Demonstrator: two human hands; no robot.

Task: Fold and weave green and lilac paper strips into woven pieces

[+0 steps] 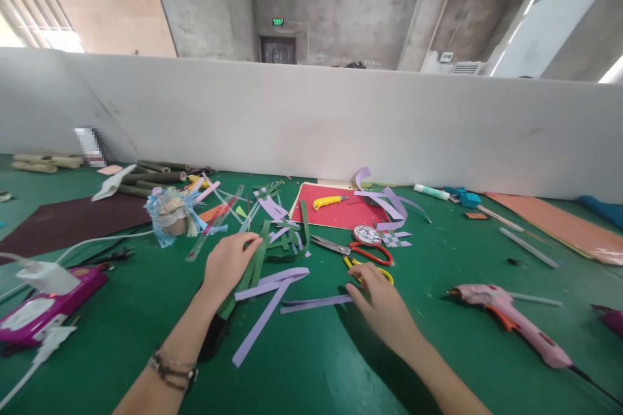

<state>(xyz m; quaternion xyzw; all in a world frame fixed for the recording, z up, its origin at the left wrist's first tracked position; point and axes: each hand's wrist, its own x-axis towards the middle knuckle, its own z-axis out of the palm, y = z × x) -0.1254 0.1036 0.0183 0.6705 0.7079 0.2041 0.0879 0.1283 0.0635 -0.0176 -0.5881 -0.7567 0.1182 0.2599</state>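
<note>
My left hand is closed in a pinch on green paper strips, which hang down beside the wrist. Lilac paper strips lie folded on the table just right of it. My right hand hovers with fingers apart, its thumb close to the end of another lilac strip; contact cannot be made out. Partly hidden behind its fingers is a yellow-handled tool. Red-handled scissors lie open beyond. Small woven pieces of green and lilac strips sit between the hands, farther back.
Red paper bears a yellow utility knife. A round patterned tin is beside the scissors. At right rests a pink glue gun; at left, a purple power strip and a decorated pot. A white partition borders the table.
</note>
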